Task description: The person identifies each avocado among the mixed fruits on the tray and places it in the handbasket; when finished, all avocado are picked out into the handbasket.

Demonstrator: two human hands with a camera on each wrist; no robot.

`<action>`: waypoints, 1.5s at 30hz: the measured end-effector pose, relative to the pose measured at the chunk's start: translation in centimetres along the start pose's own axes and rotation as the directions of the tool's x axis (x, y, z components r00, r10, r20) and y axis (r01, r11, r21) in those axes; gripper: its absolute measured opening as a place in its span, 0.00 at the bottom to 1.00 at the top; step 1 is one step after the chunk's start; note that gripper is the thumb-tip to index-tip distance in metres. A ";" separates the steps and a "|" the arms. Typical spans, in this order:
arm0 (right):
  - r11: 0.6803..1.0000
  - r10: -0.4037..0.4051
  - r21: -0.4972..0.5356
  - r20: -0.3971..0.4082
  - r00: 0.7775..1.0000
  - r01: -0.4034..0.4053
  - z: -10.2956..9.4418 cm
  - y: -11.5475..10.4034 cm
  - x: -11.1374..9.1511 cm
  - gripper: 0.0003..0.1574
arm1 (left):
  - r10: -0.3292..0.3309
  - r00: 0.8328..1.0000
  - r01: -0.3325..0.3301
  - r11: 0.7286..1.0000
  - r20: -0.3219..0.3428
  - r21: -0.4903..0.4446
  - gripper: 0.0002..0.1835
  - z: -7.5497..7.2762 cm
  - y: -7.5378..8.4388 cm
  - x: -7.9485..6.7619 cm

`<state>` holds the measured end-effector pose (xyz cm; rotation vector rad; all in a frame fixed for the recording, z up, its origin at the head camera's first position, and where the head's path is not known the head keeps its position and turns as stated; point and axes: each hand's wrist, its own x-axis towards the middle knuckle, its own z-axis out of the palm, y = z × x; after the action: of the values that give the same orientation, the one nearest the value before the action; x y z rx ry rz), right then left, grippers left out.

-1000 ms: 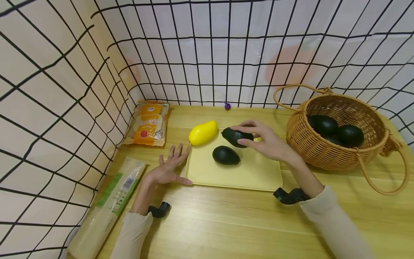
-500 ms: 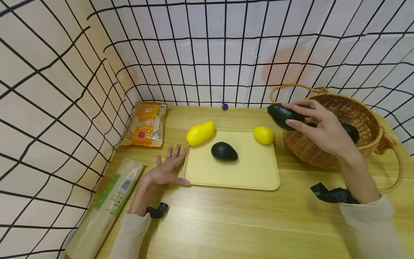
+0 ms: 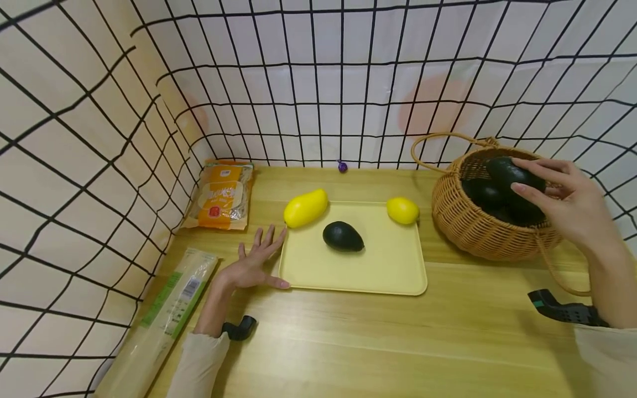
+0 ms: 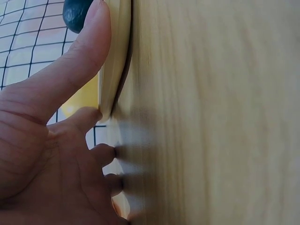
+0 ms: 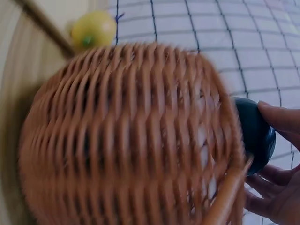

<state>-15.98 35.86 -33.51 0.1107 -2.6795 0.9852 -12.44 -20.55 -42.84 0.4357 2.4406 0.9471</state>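
Observation:
My right hand (image 3: 577, 199) grips a dark green avocado (image 3: 512, 176) between thumb and fingers, at the mouth of the wicker basket (image 3: 478, 235). More dark avocados (image 3: 481, 193) lie inside that basket. In the right wrist view the held avocado (image 5: 255, 136) shows at the basket rim, partly hidden behind it. At the left side of the pale yellow tray (image 3: 358, 276), my left hand (image 3: 251, 267) has its fingers spread, with thumb and fingertip touching the tray's edge. On the tray lies one avocado (image 3: 343, 236), with a yellow mango (image 3: 306, 208) at the back left corner and a lemon (image 3: 403, 210) at the back right.
An orange food packet (image 3: 221, 194) lies at the back left. Nearer, a long clear-and-green package (image 3: 169, 309) runs along the left side. Black wire grid (image 3: 328, 83) walls the table at back and left. A small purple item (image 3: 342, 166) sits by the back grid.
My right hand has lifted the avocado off the tray and carried it rightward to the basket's mouth. The lemon has come into view. My left hand has stayed at the tray's edge.

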 end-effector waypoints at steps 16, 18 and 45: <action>0.999 -0.026 -0.044 0.014 1.000 0.027 0.2 3.8 -0.8 0.29 | -0.002 1.000 0.002 1.000 0.003 -0.002 0.65 0.2 -0.2 0.4; 0.998 -0.044 -0.036 0.010 0.999 0.044 0.3 3.9 -0.7 0.29 | -0.003 1.000 0.003 1.000 0.004 -0.004 0.66 0.2 -0.2 0.4; 0.924 -0.355 0.243 0.253 0.900 0.296 10.0 -8.0 -0.7 0.49 | -0.007 1.000 0.007 1.000 0.004 -0.012 0.66 0.0 -0.2 0.1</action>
<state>-16.32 23.24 -35.98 0.7823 -2.6749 1.1982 -12.50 -20.67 -43.05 0.4249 2.4303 0.9562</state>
